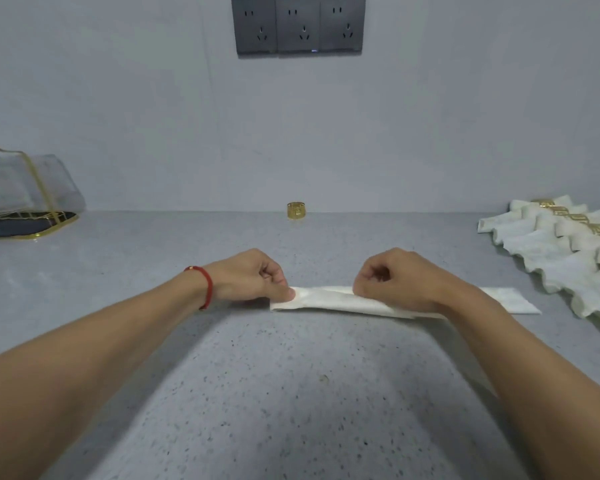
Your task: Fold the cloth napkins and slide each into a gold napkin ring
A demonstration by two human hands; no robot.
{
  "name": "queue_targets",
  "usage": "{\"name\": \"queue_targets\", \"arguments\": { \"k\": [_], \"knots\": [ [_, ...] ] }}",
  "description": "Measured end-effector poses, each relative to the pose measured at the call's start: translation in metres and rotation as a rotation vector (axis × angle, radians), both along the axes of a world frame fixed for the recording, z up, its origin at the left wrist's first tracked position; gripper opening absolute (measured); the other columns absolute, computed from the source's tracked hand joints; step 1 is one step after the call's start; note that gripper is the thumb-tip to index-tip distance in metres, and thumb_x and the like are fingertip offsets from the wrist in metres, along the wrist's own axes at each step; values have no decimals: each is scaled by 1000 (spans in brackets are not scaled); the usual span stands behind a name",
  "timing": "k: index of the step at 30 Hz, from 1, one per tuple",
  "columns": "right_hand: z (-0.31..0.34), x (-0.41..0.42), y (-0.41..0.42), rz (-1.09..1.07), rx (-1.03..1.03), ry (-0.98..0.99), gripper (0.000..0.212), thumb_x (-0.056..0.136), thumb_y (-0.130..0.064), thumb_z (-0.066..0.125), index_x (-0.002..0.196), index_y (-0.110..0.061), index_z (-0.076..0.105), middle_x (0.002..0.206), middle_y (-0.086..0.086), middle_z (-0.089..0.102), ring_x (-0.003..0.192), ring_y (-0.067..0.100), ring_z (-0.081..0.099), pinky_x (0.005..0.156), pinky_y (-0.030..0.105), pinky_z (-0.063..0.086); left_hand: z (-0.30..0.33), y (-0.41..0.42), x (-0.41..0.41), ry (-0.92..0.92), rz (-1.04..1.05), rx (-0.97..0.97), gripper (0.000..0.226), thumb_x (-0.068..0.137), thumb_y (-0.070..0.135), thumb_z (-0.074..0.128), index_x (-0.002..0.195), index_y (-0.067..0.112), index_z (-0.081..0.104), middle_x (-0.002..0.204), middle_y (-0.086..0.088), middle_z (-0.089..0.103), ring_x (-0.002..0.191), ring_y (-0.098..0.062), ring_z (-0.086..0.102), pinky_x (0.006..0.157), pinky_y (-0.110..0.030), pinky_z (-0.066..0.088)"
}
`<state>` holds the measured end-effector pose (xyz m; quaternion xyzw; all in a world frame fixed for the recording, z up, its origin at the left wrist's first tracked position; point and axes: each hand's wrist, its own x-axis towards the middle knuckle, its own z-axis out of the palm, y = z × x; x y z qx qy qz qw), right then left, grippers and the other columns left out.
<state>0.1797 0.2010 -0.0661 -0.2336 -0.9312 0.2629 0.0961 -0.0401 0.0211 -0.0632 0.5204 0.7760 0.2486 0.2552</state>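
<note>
The left hand [253, 277], with a red string bracelet [207, 285] at its wrist, had its fingers curled and its thumb pressed on the left end of a white napkin [329, 299], pinching that end. The right hand [395, 278] was likewise curled, gripping the napkin's far edge near the middle of its length. The napkin lay in the middle of the frame as a long narrow strip on the grey speckled counter [291, 393], its right end running out past the right forearm.

By the look of it, the folding step was in hand: the strip appeared folded lengthwise, with the two hands working its upper layer, though whether another fold was meant could not be told.

Beyond the hands, at the centre of the frame where counter meets wall, a single gold ring [296, 212] stood well apart from the napkin. The next move probably called for finishing the fold or roll narrow enough, fetching that ring, and threading one end through while keeping the layers together.

At the right edge lay a row of finished napkins [551, 258] already in gold rings. At the left edge sat a wire rack [28, 199] holding pale cloth. A bank of dark sockets [298, 26] was on the wall at the top.
</note>
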Motion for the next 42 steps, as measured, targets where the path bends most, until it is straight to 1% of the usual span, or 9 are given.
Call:
{"name": "queue_targets", "arguments": {
  "k": [5,10,13,19,27,32,36,38,42],
  "knots": [
    [-5,-5,4,-82,-2,-139,22,94,-45,67,98,-24,67,92,-13,66,82,5,60,64,20,39,-17,6,-2,117,-1,79,40,79,58,73,71,20,65,61,8,50,62,-8,48,68,-29,43],
    [0,-13,-1,-94,153,-217,22,96,-46,62,97,-25,62,95,-10,67,86,12,62,78,31,52,-29,7,5,320,23,173,36,82,56,68,80,21,62,85,9,64,74,-11,56,72,-36,50],
    [-1,-19,-11,-114,330,-243,19,98,-47,54,100,-29,55,95,-7,63,84,14,60,76,35,51,-33,3,4,296,-3,234,31,83,51,69,77,23,57,87,11,62,73,-10,52,72,-37,49],
    [2,-25,-20,-126,281,-181,24,94,-55,57,95,-31,62,94,-10,67,87,13,60,76,37,51,-37,0,4,268,9,279,32,83,48,70,76,20,56,86,7,61,74,-13,53,73,-41,49],
    [13,-50,-68,-133,935,-295,20,96,-18,57,96,-17,37,69,-3,37,56,20,36,51,31,21,-34,3,14,350,58,255,30,79,49,67,75,21,56,83,9,61,76,-15,57,72,-43,52],
    [37,-32,-59,-29,266,-220,13,102,-31,57,99,-26,69,97,-4,66,84,13,62,70,28,45,-33,4,13,397,40,231,30,82,51,64,77,22,56,85,10,60,78,-15,56,72,-42,51],
    [38,-7,-46,67,-412,-79,27,104,-4,50,114,-15,72,95,5,78,85,18,76,83,29,61,-33,3,11,358,28,246,29,81,48,66,75,22,57,84,10,60,77,-14,57,73,-41,51],
    [30,-4,-44,100,-406,-63,20,100,-5,61,116,-13,70,86,5,78,77,21,77,71,25,59,-34,2,9,330,21,246,29,81,48,67,74,22,57,84,10,61,76,-13,56,74,-41,51],
    [14,-20,-37,46,90,-15,10,84,-34,82,91,-30,77,69,-15,68,63,0,61,63,19,45,-31,-1,1,207,-37,245,29,85,47,71,75,21,61,85,8,63,68,-6,51,71,-32,48]
  ]
}}
